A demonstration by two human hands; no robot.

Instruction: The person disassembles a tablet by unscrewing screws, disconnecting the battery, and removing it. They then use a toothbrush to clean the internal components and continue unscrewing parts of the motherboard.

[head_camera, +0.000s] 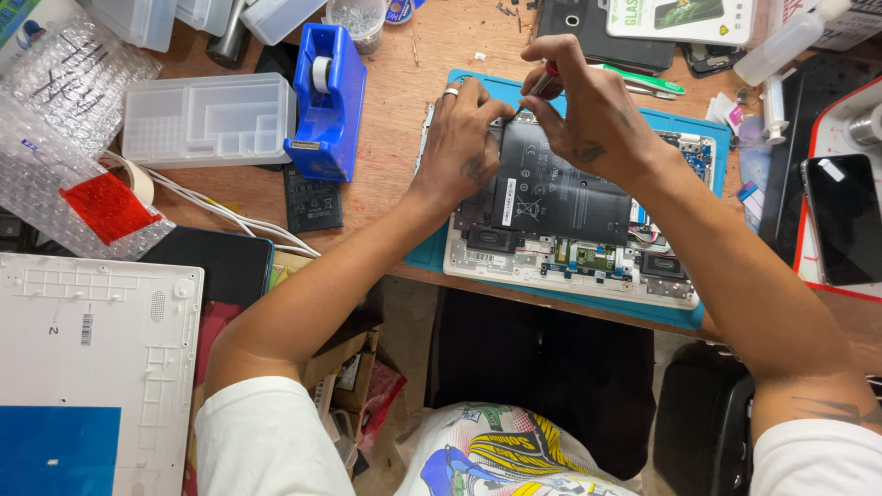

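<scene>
Lying open on a blue mat [478,87] at the edge of the wooden table [404,184], an opened laptop [570,253] is shown with its back cover off, and its flat black battery [551,188] fills the middle of the case. The right hand [588,115] is held over the far edge of the battery, its fingers pinched narrowly around a screwdriver [544,84] with a red and grey handle, whose tip is pointed down at the battery's far left corner. The left hand [459,142] is laid on the laptop just left of the battery, fingers bent and pressed close against that same corner; a ring is worn on one finger, and whether anything is held under the fingertips cannot be told. Left of the laptop, a blue tape dispenser [326,110] is stood on the table, with a clear plastic tray [207,119] beside it on its far side from the laptop. White cables [230,213] are run along the table below the tray. Right of the laptop, a dark phone [841,220] is laid face up, well apart from both hands. A white laptop cover [92,367] is seen far to the left of the laptop, nearer the person.
</scene>
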